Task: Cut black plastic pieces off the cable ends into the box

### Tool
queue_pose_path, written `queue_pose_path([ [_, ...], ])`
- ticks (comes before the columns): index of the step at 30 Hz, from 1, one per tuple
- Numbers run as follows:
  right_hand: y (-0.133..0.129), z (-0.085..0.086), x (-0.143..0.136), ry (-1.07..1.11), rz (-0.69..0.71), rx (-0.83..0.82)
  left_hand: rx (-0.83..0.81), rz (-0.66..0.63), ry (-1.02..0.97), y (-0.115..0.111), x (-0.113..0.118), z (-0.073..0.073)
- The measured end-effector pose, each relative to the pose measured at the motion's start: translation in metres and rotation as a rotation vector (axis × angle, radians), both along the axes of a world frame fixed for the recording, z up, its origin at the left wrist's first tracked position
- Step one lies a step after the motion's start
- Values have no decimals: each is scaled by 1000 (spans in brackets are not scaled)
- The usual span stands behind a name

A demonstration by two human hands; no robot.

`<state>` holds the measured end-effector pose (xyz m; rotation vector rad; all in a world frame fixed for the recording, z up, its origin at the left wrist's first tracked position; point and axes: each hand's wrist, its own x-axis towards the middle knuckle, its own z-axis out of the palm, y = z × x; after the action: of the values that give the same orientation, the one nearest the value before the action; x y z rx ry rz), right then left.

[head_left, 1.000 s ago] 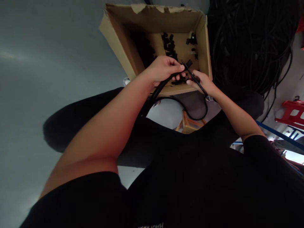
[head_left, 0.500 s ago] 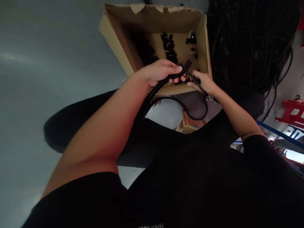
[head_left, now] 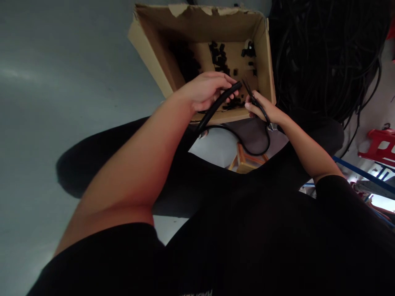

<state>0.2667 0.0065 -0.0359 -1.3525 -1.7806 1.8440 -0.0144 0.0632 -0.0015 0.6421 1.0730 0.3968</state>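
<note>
My left hand (head_left: pixel 212 89) is closed around a black corrugated tube (head_left: pixel 216 105), near its cut end. The tube curves down toward my lap, and a thinner black loop (head_left: pixel 243 146) hangs below the box edge. My right hand (head_left: pixel 262 106) grips dark scissors (head_left: pixel 249 91) just right of the tube's end, their blades slightly apart and pointing up into the box. Both hands are over the near side of an open cardboard box (head_left: pixel 163 76). Inside lie many short black pieces (head_left: pixel 219 55), with one small piece (head_left: pixel 235 72) by itself beyond the tube's tip.
A big heap of black tubing (head_left: pixel 327 53) lies right of the box. A wooden stool (head_left: pixel 245 162) shows between my legs. At far right are a red plastic stool (head_left: pixel 378 146) and a blue bar (head_left: pixel 364 172). Grey floor (head_left: pixel 77 74) spreads to the left.
The short end piece at the tube's tip has come off, and a small piece now lies in the box. The scissors have moved slightly right, away from the tube.
</note>
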Motion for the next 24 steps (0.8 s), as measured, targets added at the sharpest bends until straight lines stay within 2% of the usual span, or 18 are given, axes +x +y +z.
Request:
queue_pose_path([
  [3, -1, 5, -5, 24, 14, -18, 18, 64, 22, 1, 0, 5],
  [7, -2, 8, -8, 54, 36, -12, 26, 22, -7, -1, 2, 3],
  [15, 0, -1, -12, 93, 54, 32, 86, -40, -22, -9, 11, 0],
  [19, 3, 12, -16, 47, 62, 48, 99, -20, -15, -8, 12, 2],
  [24, 7, 32, -23, -75, -88, 83, 152, 4, 18, -7, 11, 6],
])
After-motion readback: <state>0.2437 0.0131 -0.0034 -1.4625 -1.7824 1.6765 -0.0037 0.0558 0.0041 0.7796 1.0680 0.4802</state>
